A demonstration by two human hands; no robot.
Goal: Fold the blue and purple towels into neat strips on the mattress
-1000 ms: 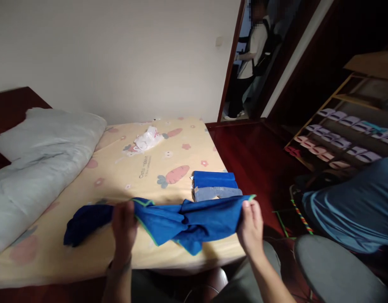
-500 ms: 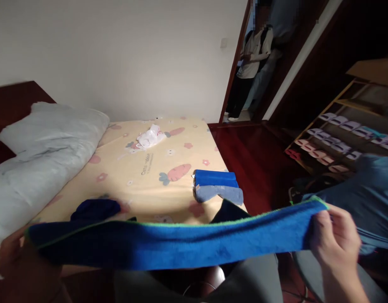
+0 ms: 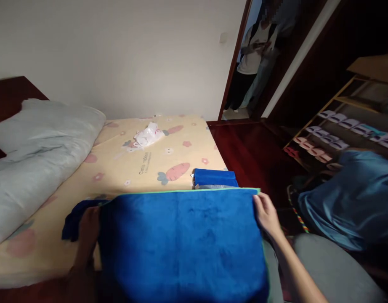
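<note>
A blue towel (image 3: 184, 240) with a bright green edge hangs spread out in front of me, its lower part running out of view. My left hand (image 3: 89, 223), in shadow, is closed on its upper left corner. At the upper right corner, my right hand (image 3: 267, 212) pinches the cloth between thumb and fingers. Behind the towel, a folded blue towel (image 3: 214, 177) lies near the bed's right edge, with a grey-blue cloth (image 3: 216, 186) mostly hidden in front of it. A dark blue crumpled cloth (image 3: 73, 219) rests on the bed beside my left hand.
The bed (image 3: 118, 176) has a yellow sheet with carrot prints. On it lie a white plastic bag (image 3: 149, 135) and a grey quilt (image 3: 51, 147). A slipper rack (image 3: 342, 122) and blue fabric (image 3: 354, 198) are at right. A person (image 3: 253, 54) stands in the doorway.
My hands have come closer together and the towel, earlier a narrow stretched band, now hangs down as a broad sheet. It covers most of the grey-blue cloth. Both hands still grip it.
</note>
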